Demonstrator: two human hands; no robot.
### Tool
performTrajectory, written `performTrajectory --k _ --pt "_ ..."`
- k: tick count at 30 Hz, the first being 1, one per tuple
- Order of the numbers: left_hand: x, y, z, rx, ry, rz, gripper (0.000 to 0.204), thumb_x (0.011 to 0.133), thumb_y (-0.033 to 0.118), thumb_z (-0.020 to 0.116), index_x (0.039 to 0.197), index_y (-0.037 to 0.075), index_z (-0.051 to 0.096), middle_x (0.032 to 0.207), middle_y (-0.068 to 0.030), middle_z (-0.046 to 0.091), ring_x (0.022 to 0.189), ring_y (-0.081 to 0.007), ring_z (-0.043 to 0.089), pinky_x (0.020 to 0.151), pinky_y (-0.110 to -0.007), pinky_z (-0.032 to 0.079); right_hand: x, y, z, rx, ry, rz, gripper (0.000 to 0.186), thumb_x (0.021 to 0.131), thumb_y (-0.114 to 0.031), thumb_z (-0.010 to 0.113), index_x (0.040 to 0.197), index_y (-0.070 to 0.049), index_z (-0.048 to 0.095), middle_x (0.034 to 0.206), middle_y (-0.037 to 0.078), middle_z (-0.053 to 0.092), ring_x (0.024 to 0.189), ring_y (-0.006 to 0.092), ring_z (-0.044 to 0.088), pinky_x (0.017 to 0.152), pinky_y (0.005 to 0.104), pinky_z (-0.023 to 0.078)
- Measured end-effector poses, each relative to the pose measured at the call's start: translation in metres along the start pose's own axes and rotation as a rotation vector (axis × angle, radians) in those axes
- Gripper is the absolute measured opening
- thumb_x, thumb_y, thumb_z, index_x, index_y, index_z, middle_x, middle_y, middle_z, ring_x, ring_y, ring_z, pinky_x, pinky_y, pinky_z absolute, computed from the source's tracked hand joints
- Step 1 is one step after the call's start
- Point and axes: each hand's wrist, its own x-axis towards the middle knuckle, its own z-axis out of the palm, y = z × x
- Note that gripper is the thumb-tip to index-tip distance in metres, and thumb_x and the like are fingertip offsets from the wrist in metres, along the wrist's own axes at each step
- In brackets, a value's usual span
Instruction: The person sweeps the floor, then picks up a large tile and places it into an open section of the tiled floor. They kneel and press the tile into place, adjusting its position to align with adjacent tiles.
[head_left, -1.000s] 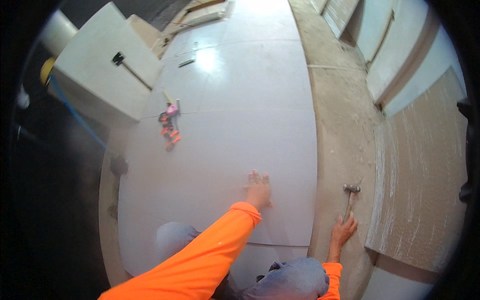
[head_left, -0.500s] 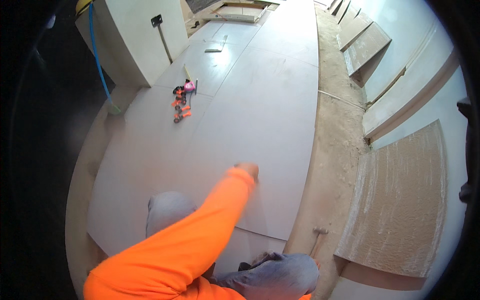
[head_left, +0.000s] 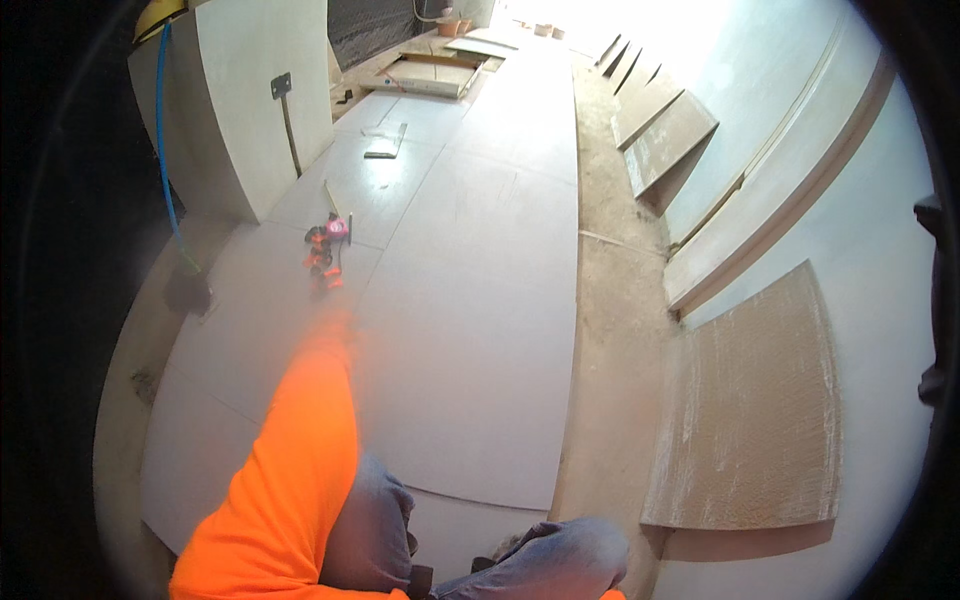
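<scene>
My left arm, in an orange sleeve [head_left: 285, 465], stretches forward over the large pale floor tiles [head_left: 470, 330]. At its end my left hand [head_left: 330, 308] is smeared by motion, so its fingers cannot be made out. Just beyond it lies a small cluster of orange and black pieces [head_left: 320, 262]. A pink rounded tool [head_left: 338, 228], with a thin yellow strip running from it, rests against them. Of my right side only a scrap of orange sleeve [head_left: 612, 595] shows at the lower edge; that hand is out of view. Both my jeans-covered knees [head_left: 555, 560] are bent low at the tiles.
An L-shaped square [head_left: 387, 154] lies farther along the tiles. A pale pillar [head_left: 265, 110] with a blue hose [head_left: 163, 130] stands at left. Brown-backed tile panels [head_left: 750, 410] lean on the right wall, beside a bare strip of rough floor [head_left: 615, 330].
My left arm has swung from the middle of the tiles leftward and forward, toward the orange and black pieces. The view has shifted, and the hammer at lower right no longer shows.
</scene>
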Motion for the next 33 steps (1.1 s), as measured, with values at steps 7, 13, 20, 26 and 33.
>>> performTrajectory --k 7,13,20,26,33 --pt "0.002 -0.152 -0.046 -0.213 0.157 0.194 0.072 0.092 0.055 0.070 0.139 0.002 0.063 0.142 -0.0218 0.063 0.137 -0.0379 0.057 0.113 -0.050 0.044 0.036 -0.349 0.008 -0.041 -0.089 -0.732 0.024 0.095 -0.020 0.065 0.106 -0.003 0.078 0.100 0.023 0.075 0.095 0.0390 0.074 0.086 0.0459 0.057" --pt "0.159 -0.330 -0.075 -0.359 0.214 -0.004 0.072 0.103 0.047 0.054 0.164 0.017 0.031 0.169 -0.0177 0.031 0.155 -0.0390 0.030 0.125 -0.058 0.025 0.032 -0.639 0.145 -0.463 -0.383 -0.940 0.038 0.099 -0.038 0.069 0.114 -0.004 0.076 0.102 0.020 0.077 0.099 0.0363 0.074 0.086 0.0448 0.059" --pt "0.463 -0.464 -0.085 -0.118 0.518 -0.117 0.066 0.106 0.049 0.048 0.166 0.027 0.029 0.176 -0.0103 0.010 0.163 -0.0306 0.004 0.124 -0.071 0.005 0.101 -0.902 0.417 -0.471 -0.702 -0.849 0.048 0.098 -0.045 0.071 0.128 -0.007 0.071 0.115 0.016 0.076 0.105 0.0329 0.073 0.092 0.0436 0.057" --pt "0.797 -0.568 -0.153 -0.060 0.765 -0.050 0.063 0.104 0.050 0.052 0.162 0.032 0.037 0.175 -0.0072 0.016 0.162 -0.0293 0.010 0.127 -0.067 0.006 0.206 -1.171 0.779 -0.318 -0.566 -0.957 0.040 0.096 -0.035 0.075 0.123 -0.005 0.073 0.115 0.020 0.074 0.098 0.0338 0.073 0.087 0.0432 0.058" --pt "1.023 -0.659 -0.235 -0.082 0.749 -0.032 0.068 0.101 0.050 0.056 0.162 0.027 0.038 0.173 -0.0073 0.022 0.161 -0.0319 0.013 0.126 -0.068 0.005 0.327 -1.560 1.098 -0.113 -0.182 -1.203 0.025 0.098 -0.017 0.067 0.121 -0.010 0.070 0.116 0.018 0.066 0.114 0.0387 0.062 0.098 0.0478 0.050"
